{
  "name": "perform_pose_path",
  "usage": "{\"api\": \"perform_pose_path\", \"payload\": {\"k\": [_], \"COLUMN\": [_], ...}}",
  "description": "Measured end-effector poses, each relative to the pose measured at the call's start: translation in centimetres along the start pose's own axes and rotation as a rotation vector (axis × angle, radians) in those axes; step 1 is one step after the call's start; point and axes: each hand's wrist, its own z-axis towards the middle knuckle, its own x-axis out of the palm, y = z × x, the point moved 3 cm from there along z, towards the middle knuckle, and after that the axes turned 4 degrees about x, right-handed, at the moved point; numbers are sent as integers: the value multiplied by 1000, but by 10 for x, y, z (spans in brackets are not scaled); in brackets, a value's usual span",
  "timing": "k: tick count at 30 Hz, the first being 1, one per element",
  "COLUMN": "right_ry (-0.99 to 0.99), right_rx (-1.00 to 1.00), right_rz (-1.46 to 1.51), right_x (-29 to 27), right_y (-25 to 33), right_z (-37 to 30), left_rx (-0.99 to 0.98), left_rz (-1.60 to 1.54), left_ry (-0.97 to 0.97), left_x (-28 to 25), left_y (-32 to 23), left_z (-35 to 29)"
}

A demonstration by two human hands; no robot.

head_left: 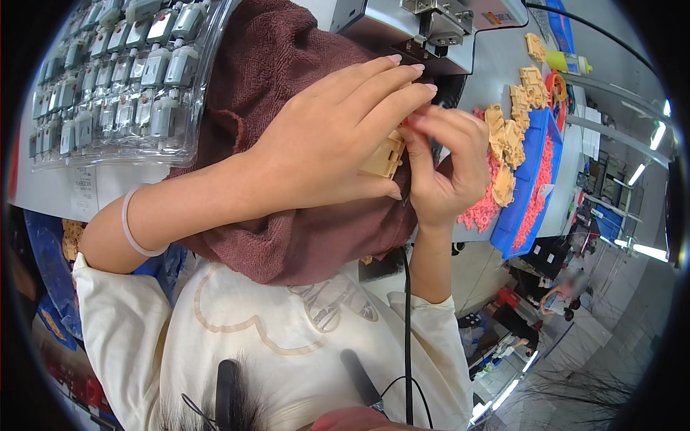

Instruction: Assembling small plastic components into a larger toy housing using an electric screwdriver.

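- Head view: yellow plastic part (390,159) is sitting over the brown towel (309,241), between both hands.
- Left hand (327,133) is covering it, fingers lying nearly together, thumb standing apart; can't tell if they're clamping.
- Right hand (447,161) is holding thumb and forefinger close at the part's right edge; can't tell if they're pinching anything.
- Step: apparently fine fingertip work is going on at that edge.
- Next move is probably calling for steady left support, precise right fingertips.
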Motion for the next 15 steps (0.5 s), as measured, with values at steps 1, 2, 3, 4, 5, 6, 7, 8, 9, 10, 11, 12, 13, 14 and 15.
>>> {"api": "perform_pose_path", "payload": {"k": [1,2,3,4,5,6,7,8,9,10,11,12,13,14,15], "right_ry": [-11,-22,-19,-25,-31,-27,17,61,63,110,156,183,179,179,174], "right_rx": [5,10,11,64,117,120,107,94,98,136,174,210,210,227,241], "right_rz": [-22,-44,-42,-29,-16,-17,-58,-101,-101,-45,10,54,53,70,88], "right_x": [1,2,2,2,2,0,-2,-4,-6,-6,-6,-5,-4,-4,-2], "right_y": [-1,-1,-2,-3,-5,-5,-5,-5,-5,-6,-7,-7,-7,-6,-7], "right_z": [1,2,1,0,-1,0,2,5,8,12,14,15,14,13,11], "left_rx": [-2,-4,-7,-10,-12,-15,-18,-23,-28,-29,-23,-15,-11,-12,-11], "left_rz": [0,-1,-3,-3,-2,-4,-7,-10,-13,-16,-9,1,2,1,3], "left_ry": [1,-3,-8,-8,-10,-12,-11,-12,-13,-10,-12,-16,-15,-4,8], "left_x": [0,0,0,0,0,1,1,2,2,2,1,1,0,0,-1], "left_y": [0,0,1,1,1,1,1,1,0,-1,-1,-1,-1,-2,-2], "left_z": [0,0,-1,-1,-1,-1,0,0,0,0,1,1,1,1,0]}}
